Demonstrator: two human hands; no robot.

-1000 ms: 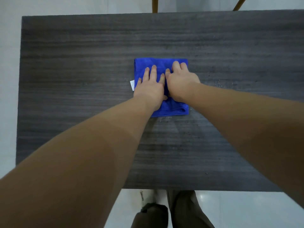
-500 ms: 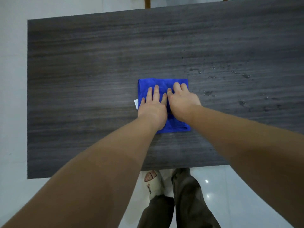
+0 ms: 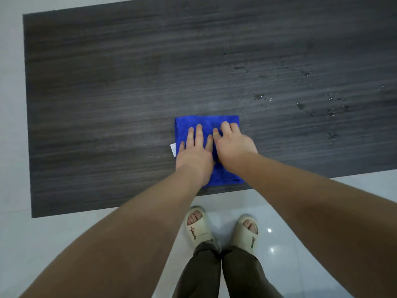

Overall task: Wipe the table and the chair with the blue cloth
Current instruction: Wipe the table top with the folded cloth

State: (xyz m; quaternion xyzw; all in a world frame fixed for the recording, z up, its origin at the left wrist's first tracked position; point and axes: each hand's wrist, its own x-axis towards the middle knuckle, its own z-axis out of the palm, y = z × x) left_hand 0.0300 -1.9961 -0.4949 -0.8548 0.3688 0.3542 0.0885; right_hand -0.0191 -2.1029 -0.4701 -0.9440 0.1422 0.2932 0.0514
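Head view: no containers show. The blue cloth (image 3: 207,123), folded into a rough square, lies flat on the dark wood-grain table (image 3: 107,93), close to the table's near edge and a little right of its middle. A small white tag (image 3: 173,149) sticks out from the cloth's left side. Both hands press down on it side by side, touching each other. The left hand (image 3: 194,154) lies palm-down with fingers stretched flat, so its grip is spread wide and pinches nothing. The right hand (image 3: 233,144) also rests on top, fingers slightly bent over the fabric; its grip closes around nothing, only pressing. Water drops (image 3: 300,106) are scattered over the table to the right of the cloth, well apart from it. Below the near edge, on the pale glossy floor (image 3: 64,233), stand 2 feet in cream slippers (image 3: 198,227) under dark trousers (image 3: 225,274). Both bare forearms cross the near edge and hide part of it.
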